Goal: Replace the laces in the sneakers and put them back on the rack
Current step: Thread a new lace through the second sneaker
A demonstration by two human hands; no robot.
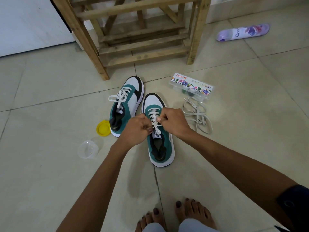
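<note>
Head view. Two green-and-white sneakers stand side by side on the tiled floor [50, 164], toes toward a wooden rack [142, 39]. The left sneaker [127, 101] carries a finished white bow. The right sneaker [159, 144] lies nearer the person; its white lace [154, 118] is threaded through the eyelets. Both hands meet over its tongue: the left hand [135, 129] pinches one end of the lace between thumb and curled fingers, the right hand [173, 122] pinches the other, so each grip is clamped on the lace. A loose heap of old laces [196, 114] lies just right of this sneaker, near a clear paint box [192, 86]. A yellow lid [102, 128] touches the left sneaker's heel; a clear tub [88, 149] sits nearby. A purple spray can [242, 32] lies well apart, right of the rack. Bare feet [175, 215] show at the bottom edge.
</note>
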